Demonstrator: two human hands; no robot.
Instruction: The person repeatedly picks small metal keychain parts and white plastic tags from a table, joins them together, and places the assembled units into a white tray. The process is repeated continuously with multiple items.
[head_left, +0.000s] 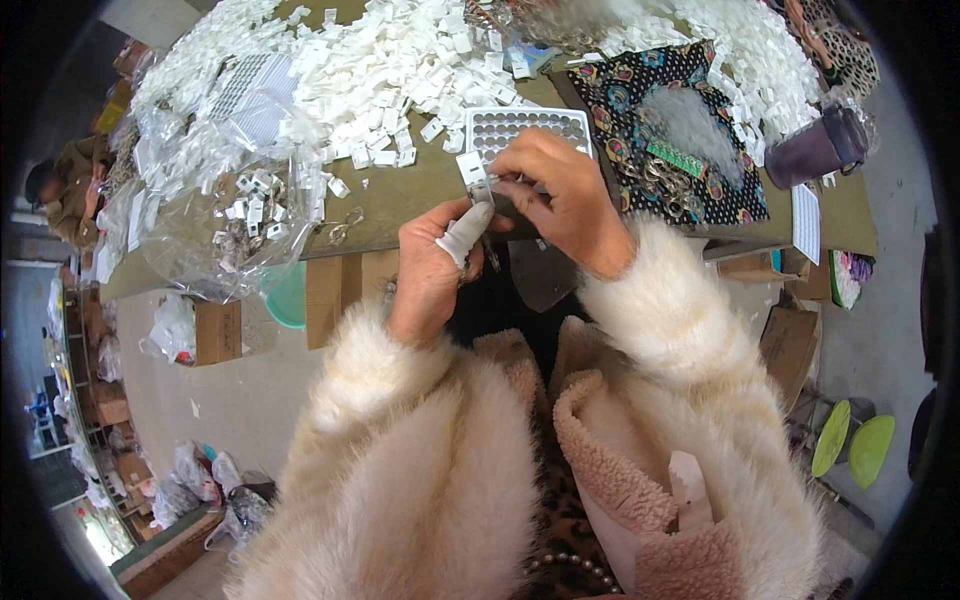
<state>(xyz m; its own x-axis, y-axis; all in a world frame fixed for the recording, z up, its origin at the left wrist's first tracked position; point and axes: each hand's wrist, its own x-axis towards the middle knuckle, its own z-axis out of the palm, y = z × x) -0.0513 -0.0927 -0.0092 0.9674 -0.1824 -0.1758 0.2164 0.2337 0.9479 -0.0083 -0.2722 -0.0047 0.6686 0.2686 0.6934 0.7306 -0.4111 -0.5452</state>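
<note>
In the head view, with the picture's centre as the middle of the clock face, a worktop (pixel 408 190) draped in olive cloth is stretched across the upper part. Just short of 12 o'clock, a small white card (pixel 470 168) is held up in the left hand (pixel 426 260), pressed by a thumb in a white cover (pixel 464 236); that grip is clenched on the card's lower end. At 1 o'clock, the right hand (pixel 568 195) is bent over the same card, its fingertips brought close to that lower end. Whether anything is grasped by the right grip cannot be told.

Between 12 and 1, a white tray (pixel 469 128) of round grey pieces is partly covered by the right hand. Loose white cards (pixel 400 60) are heaped at 11, a clear plastic bag (pixel 200 270) is slumped between 9 and 10, and a patterned black cloth (pixel 610 90) is spread between 1 and 2.

By appearance, something small is being fitted to or adjusted on the card; a steady left pinch and fine right fingertip work seem to be called for next.

The card's lower edge is hidden by fingers, the farthest heaps are cut off at the top, and a dark shape (pixel 540 275) below the hands is hard to make out.
</note>
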